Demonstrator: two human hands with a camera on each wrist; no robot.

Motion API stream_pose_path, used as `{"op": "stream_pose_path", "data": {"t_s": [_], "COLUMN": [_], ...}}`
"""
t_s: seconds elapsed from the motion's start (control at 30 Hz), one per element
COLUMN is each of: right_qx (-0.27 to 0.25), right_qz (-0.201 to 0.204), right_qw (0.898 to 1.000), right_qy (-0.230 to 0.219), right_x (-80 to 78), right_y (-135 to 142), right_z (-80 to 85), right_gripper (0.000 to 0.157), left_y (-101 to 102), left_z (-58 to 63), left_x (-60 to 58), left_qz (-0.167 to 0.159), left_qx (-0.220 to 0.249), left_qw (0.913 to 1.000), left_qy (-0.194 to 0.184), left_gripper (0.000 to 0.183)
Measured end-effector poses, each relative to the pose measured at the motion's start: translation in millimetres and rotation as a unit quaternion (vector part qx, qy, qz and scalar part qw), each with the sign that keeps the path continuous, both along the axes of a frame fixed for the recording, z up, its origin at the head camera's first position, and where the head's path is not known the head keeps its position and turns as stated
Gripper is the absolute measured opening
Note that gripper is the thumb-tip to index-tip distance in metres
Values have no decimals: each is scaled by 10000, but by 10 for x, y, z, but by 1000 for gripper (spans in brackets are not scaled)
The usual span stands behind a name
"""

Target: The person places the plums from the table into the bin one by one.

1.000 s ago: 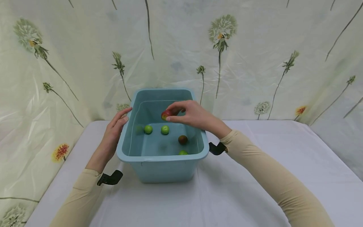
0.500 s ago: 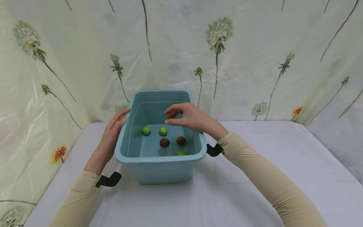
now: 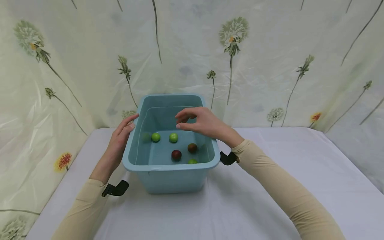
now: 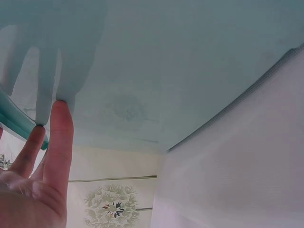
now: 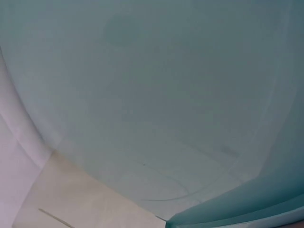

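A light-blue plastic basin (image 3: 172,180) stands on the table. On its floor lie a dark red apple (image 3: 176,155), a round brown fruit (image 3: 192,148) and three small green apples: a left one (image 3: 155,137), a middle one (image 3: 173,137) and a near one (image 3: 193,161), partly hidden by the front rim. My left hand (image 3: 120,140) rests against the basin's left side; in the left wrist view its straight fingertips (image 4: 61,107) touch the outer wall. My right hand (image 3: 202,121) hovers over the basin, fingers loosely bent, holding nothing. The right wrist view shows mostly the basin's outer wall (image 5: 142,95).
White cloth covers the table (image 3: 270,180). A flower-printed curtain (image 3: 180,43) hangs behind the basin and along both sides. The basin's right rim (image 3: 216,153) runs beneath my right wrist.
My right hand has let go of the red apple, which dropped to the basin floor and then shifted slightly toward the front. The left hand stays at the basin's side.
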State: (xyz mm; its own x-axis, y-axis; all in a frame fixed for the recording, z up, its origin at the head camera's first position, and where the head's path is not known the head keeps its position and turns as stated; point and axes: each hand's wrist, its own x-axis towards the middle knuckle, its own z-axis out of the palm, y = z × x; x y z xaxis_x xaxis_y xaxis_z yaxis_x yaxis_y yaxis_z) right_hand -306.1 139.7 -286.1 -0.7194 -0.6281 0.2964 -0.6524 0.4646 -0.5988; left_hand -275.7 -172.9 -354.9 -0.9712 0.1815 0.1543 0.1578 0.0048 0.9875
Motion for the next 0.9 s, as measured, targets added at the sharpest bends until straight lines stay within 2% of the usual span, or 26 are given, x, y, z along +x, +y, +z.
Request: {"op": "stream_pose_path", "data": {"t_s": [0.3, 0.53, 0.9], "right_qx": [-432, -623, -866], "right_qz": [23, -155, -934], "right_qw": [9988, 9974, 9911], "right_qy": [225, 341, 399], "right_x": [17, 40, 88], "right_y": [43, 174, 501], "right_z": [10, 33, -19], "right_gripper": [32, 33, 36], "left_y": [4, -7, -1], "left_z": [-16, -17, -24], "left_x": [-24, -25, -22], "left_qz": [8, 17, -23], "left_qx": [24, 24, -48], "left_qw": [10000, 10000, 9999], "left_qy": [-5, -8, 101], "left_gripper": [46, 46, 47]}}
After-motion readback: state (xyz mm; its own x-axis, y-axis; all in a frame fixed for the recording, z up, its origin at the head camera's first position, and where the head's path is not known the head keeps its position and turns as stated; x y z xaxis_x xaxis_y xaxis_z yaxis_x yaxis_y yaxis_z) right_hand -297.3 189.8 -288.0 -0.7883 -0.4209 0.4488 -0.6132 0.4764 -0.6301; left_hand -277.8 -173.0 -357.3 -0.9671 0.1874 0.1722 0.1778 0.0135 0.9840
